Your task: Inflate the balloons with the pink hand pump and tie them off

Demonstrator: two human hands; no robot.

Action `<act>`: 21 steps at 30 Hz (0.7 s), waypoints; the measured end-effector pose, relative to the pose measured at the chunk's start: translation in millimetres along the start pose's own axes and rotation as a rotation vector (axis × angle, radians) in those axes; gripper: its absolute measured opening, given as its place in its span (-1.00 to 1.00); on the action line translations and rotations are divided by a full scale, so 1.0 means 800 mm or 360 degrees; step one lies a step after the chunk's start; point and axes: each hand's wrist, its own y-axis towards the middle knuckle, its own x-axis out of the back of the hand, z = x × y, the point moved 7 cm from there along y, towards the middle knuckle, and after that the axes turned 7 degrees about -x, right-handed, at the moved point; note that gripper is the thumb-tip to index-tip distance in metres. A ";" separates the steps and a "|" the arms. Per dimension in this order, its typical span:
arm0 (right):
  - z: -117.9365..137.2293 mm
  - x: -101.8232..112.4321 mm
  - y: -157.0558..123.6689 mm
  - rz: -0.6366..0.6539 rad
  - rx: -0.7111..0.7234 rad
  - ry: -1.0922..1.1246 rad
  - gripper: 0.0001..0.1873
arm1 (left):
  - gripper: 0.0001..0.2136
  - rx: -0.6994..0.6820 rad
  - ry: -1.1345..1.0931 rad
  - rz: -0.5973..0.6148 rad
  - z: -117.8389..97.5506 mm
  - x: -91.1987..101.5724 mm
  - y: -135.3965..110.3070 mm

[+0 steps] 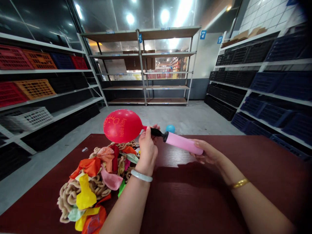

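Observation:
A red balloon [123, 126] printed with "hello kitty" is partly inflated and points to the left. My left hand [148, 143] pinches its neck around the black nozzle of a pink balloon pump [181, 143]. The far end of the pump's pink barrel lies in my right hand [207, 152], whose fingers wrap round it. Pump and balloon are held above the table, roughly in one line. Left of my left forearm, deflated balloons in several colours, such as a yellow balloon [85, 192], lie on a heap of tan, rope-like coils [70, 196].
The dark red-brown table [195, 195] spans the foreground. A blue balloon [170, 128] shows beyond its far edge. Shelves with crates stand at the left [36, 89] and right [273, 81]. A metal rack [143, 87] stands at the back.

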 end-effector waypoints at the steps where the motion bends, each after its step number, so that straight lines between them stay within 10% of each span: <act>1: -0.001 0.007 -0.002 0.0000 -0.0013 -0.0006 -0.31 | -0.85 -0.0013 0.0008 -0.0009 -0.005 0.001 0.003; 11: 0.001 0.086 -0.027 -0.0096 0.0028 0.0005 -0.27 | -0.91 -0.0361 0.0059 -0.0127 -0.075 0.029 0.048; 21: 0.000 -0.022 0.007 -0.0001 0.0066 -0.0245 -0.30 | -0.86 -0.0186 0.0051 0.0011 -0.033 0.008 0.033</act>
